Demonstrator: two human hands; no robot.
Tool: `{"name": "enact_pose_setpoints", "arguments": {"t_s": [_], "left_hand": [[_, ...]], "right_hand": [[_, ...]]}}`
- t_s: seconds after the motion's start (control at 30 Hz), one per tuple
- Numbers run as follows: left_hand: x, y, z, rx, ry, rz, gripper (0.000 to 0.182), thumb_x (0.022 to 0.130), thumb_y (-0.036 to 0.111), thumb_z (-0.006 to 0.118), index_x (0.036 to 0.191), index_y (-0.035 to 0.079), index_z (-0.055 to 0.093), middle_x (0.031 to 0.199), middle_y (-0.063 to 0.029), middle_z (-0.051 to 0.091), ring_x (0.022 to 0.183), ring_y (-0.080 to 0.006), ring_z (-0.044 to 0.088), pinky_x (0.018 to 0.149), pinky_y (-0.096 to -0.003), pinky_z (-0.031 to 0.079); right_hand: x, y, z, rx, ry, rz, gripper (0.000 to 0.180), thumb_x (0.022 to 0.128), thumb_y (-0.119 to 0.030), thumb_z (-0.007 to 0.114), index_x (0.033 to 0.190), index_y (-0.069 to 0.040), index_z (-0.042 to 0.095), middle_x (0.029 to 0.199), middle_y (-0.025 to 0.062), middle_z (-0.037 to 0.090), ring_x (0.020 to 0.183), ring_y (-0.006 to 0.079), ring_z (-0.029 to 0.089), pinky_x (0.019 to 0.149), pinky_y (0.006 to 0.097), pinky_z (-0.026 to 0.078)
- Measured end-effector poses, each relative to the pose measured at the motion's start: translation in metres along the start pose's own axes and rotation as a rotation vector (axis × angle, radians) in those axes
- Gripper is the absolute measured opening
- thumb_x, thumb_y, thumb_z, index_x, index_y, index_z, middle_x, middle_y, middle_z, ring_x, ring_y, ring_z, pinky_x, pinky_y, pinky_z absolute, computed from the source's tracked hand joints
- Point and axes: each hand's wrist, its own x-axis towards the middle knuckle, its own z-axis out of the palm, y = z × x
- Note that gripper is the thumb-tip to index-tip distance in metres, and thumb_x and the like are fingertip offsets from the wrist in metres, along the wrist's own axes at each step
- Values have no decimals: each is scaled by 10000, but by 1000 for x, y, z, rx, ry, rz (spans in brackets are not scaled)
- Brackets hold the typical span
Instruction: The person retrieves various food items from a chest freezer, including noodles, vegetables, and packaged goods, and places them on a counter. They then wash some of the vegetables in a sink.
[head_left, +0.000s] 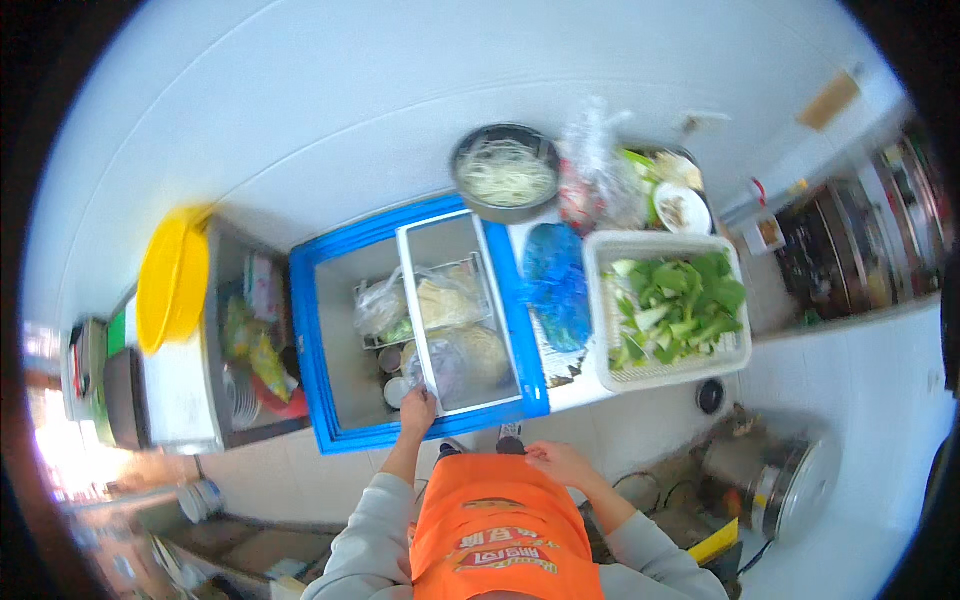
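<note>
A chest freezer with a blue rim (322, 409) stands before me, with a white-framed sliding glass lid (411, 300) over its right part. My left hand (418, 409) grips the lid frame's near left corner. Inside lie a clear plastic bag of food (379, 307) and a wire basket (484, 277) with pale food, seen partly through the glass. A large bagged item (472, 360) and a round white container (394, 393) are lower down. My right hand (559, 461) hangs over the orange apron (502, 517), fingers partly curled; whether it holds anything is unclear.
To the right are a white basket (600, 375) of leafy greens (679, 300), a blue plastic bag (556, 289) and a pot of pale shreds (506, 172). A yellow basin (172, 281) leans above a shelf unit at left. A metal pot (806, 487) stands lower right.
</note>
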Motion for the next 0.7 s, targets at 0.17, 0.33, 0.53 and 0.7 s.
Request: {"name": "enact_pose_setpoints", "arguments": {"t_s": [0.17, 0.33, 0.53, 0.7], "left_hand": [[-24, -28, -22, -32, 173, 9, 422, 939, 209, 646, 1285, -32, 626, 1185, -297, 679, 1132, -494, 641, 1008, -540, 518], [-99, -64, -41, -306, 278, 77, 359, 963, 224, 632, 1215, -27, 679, 1214, -283, 676, 1127, -464, 650, 963, -524, 530], [-263, -178, -19, -472, 348, -347, 364, 937, 191, 637, 1227, -19, 708, 1172, -260, 720, 1075, -449, 686, 942, -488, 553], [-414, -252, 61, -553, 555, -906, 326, 913, 212, 631, 1172, 48, 740, 1181, -219, 739, 1115, -423, 689, 975, -508, 551]], "right_hand": [[80, -42, 42, 13, -178, -48, 369, 1049, -246, 673, 1314, 11, 664, 1161, 116, 764, 1021, 188, 731, 872, 361, 592], [159, -99, 82, 201, -255, 67, 414, 1018, -199, 696, 1359, 20, 608, 1221, 139, 732, 1053, 210, 720, 862, 363, 598], [225, -129, 128, 182, -164, 216, 381, 957, -121, 670, 1305, 19, 604, 1110, 114, 714, 1007, 242, 709, 853, 360, 599], [257, -126, 142, 72, -242, 373, 279, 994, -134, 618, 1222, 27, 614, 1142, 164, 703, 1075, 307, 702, 889, 428, 611]]}}
